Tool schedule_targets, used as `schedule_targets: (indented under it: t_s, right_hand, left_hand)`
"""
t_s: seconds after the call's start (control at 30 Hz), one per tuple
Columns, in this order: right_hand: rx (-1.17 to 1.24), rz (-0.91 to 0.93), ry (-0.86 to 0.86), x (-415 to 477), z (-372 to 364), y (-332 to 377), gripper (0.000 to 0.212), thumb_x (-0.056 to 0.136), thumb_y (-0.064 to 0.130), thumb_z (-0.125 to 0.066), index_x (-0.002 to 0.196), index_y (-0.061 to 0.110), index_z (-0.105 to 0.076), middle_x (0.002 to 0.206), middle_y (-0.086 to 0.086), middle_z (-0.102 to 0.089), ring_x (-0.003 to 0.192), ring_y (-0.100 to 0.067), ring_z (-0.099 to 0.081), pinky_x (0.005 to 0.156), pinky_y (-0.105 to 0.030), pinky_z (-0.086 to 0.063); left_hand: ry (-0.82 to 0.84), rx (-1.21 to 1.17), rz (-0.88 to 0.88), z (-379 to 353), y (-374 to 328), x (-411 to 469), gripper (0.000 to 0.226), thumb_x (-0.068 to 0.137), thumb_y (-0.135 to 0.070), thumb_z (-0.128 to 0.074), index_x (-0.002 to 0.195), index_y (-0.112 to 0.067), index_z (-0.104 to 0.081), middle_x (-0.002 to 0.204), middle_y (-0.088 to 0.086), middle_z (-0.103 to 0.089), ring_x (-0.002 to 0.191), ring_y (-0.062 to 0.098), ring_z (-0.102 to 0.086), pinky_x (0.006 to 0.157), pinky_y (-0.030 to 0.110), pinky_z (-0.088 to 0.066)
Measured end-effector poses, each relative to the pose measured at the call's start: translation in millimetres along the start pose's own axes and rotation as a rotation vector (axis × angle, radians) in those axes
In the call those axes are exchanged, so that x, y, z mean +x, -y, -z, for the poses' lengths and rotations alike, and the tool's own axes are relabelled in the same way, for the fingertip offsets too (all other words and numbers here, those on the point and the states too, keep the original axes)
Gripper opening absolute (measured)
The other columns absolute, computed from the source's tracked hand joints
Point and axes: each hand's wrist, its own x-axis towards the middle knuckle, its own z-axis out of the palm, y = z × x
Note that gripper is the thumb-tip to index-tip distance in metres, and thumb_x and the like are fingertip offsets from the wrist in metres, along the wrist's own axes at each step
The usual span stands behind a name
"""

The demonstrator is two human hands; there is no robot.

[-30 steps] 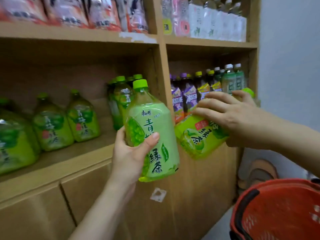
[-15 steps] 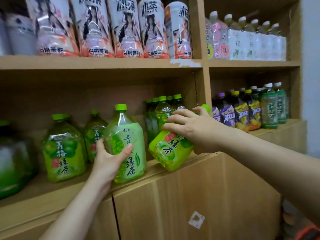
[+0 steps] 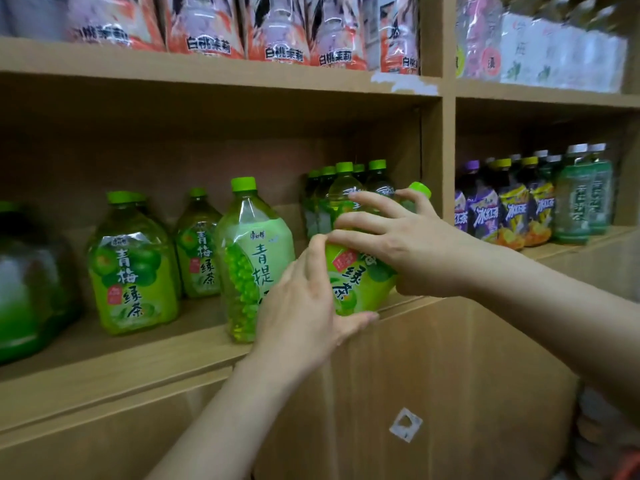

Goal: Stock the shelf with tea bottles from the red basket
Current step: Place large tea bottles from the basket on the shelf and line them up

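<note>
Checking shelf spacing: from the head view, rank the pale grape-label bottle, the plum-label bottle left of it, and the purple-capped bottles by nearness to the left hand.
1. Pale grape-label bottle, touching the left hand.
2. Plum-label bottle, farther left.
3. Purple-capped bottles, right compartment.

Both hands [image 3: 412, 244] hold a tilted tea bottle [image 3: 360, 278] (seemingly touching the shelf [image 3: 145, 355]).
</note>
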Motion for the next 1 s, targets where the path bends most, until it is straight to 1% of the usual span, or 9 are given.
schedule_targets:
  t_s: [0.13, 0.33, 0.4, 0.47, 0.53, 0.63, 0.77, 0.9, 1.0]
  right_hand:
    - [0.068, 0.0, -0.01, -4, 0, -3, 0.101, 0.069, 0.022, -0.074, 0.147, 0.04, -0.012, 0.155, 0.01, -0.02, 0.149, -0.022, 0.0, 0.107, -0.063, -0.019]
    - [0.292, -0.275, -0.199, -16, -12, -7, 0.103, 0.068, 0.031, -0.08, 0.145, 0.047, -0.014, 0.159, 0.002, -0.008, 0.148, -0.023, 0.002, 0.106, -0.058, -0.022]
    - [0.699, -0.531, -0.306, -29, -23, 1, 0.11, 0.067, 0.025, -0.084, 0.149, 0.044, -0.014, 0.158, 0.002, -0.015, 0.148, -0.019, -0.01, 0.109, -0.051, -0.027]
    - [1.523, -0.597, -0.404, -38, -34, 23, 0.112, 0.066, 0.009, -0.084, 0.15, 0.041, -0.017, 0.147, 0.006, -0.039, 0.133, -0.012, -0.046, 0.106, -0.038, -0.042]
    - [2.05, -0.591, -0.43, -35, -43, 46, 0.109, 0.065, 0.016, -0.085, 0.148, 0.043, -0.02, 0.138, 0.001, -0.054, 0.117, -0.018, -0.062, 0.097, -0.046, -0.051]
    - [2.003, -0.702, -0.631, -14, -50, 60, 0.096, 0.064, 0.031, -0.083, 0.143, 0.04, -0.03, 0.131, 0.001, -0.06, 0.115, -0.019, -0.063, 0.093, -0.051, -0.053]
    - [1.895, -0.741, -0.737, -5, -44, 50, 0.088, 0.065, 0.02, -0.082, 0.141, 0.035, -0.04, 0.124, -0.001, -0.063, 0.11, -0.015, -0.065, 0.089, -0.042, -0.057]
    - [1.764, -0.687, -0.629, -4, -45, 35, 0.08, 0.072, 0.009, -0.077, 0.136, 0.042, -0.044, 0.112, 0.007, -0.06, 0.095, -0.008, -0.067, 0.071, -0.027, -0.06]
    - [1.878, -0.637, -0.58, 1, -52, 31, 0.078, 0.074, 0.007, -0.073, 0.14, 0.038, -0.044, 0.107, 0.008, -0.061, 0.086, 0.0, -0.07, 0.065, -0.023, -0.059]
  left_hand:
    - [0.002, 0.144, 0.063, -20, -8, -5, 0.136, 0.058, -0.073, -0.071, 0.147, -0.02, 0.017, 0.156, 0.007, -0.022, 0.14, 0.024, -0.03, 0.11, 0.033, -0.031]
    - [-0.228, 0.114, 0.072, -41, 1, -7, 0.124, 0.043, -0.053, -0.083, 0.144, -0.005, -0.031, 0.127, 0.018, -0.056, 0.109, 0.035, -0.061, 0.083, 0.04, -0.054]
    - [-0.272, 0.083, 0.076, -44, 1, -7, 0.12, 0.044, -0.052, -0.083, 0.143, -0.004, -0.035, 0.125, 0.017, -0.057, 0.108, 0.035, -0.061, 0.081, 0.04, -0.054]
    - [-0.302, 0.074, 0.069, -46, 1, -10, 0.12, 0.043, -0.05, -0.084, 0.142, -0.003, -0.035, 0.125, 0.017, -0.057, 0.109, 0.034, -0.061, 0.082, 0.039, -0.054]
    - [-0.313, 0.051, 0.072, -48, 2, -13, 0.12, 0.044, -0.051, -0.084, 0.143, -0.004, -0.034, 0.128, 0.017, -0.055, 0.112, 0.035, -0.06, 0.084, 0.039, -0.054]
    - [-0.284, -0.009, 0.095, -44, 2, -15, 0.117, 0.051, -0.062, -0.072, 0.144, -0.006, -0.03, 0.133, 0.016, -0.052, 0.118, 0.034, -0.056, 0.091, 0.041, -0.05]
    - [-0.22, -0.048, 0.072, -28, 9, -18, 0.101, 0.067, -0.071, -0.058, 0.147, -0.016, -0.031, 0.143, 0.005, -0.045, 0.131, 0.021, -0.041, 0.105, 0.042, -0.032]
    - [-0.495, -0.119, 0.181, 7, 42, -19, 0.081, 0.074, -0.03, -0.077, 0.141, -0.021, -0.034, 0.138, 0.009, -0.042, 0.128, 0.023, -0.04, 0.106, 0.048, -0.037]
    - [-0.314, -0.32, 0.459, 20, 64, -11, 0.108, 0.069, -0.024, -0.084, 0.149, -0.032, -0.012, 0.15, 0.005, -0.034, 0.135, 0.025, -0.037, 0.112, 0.046, -0.032]
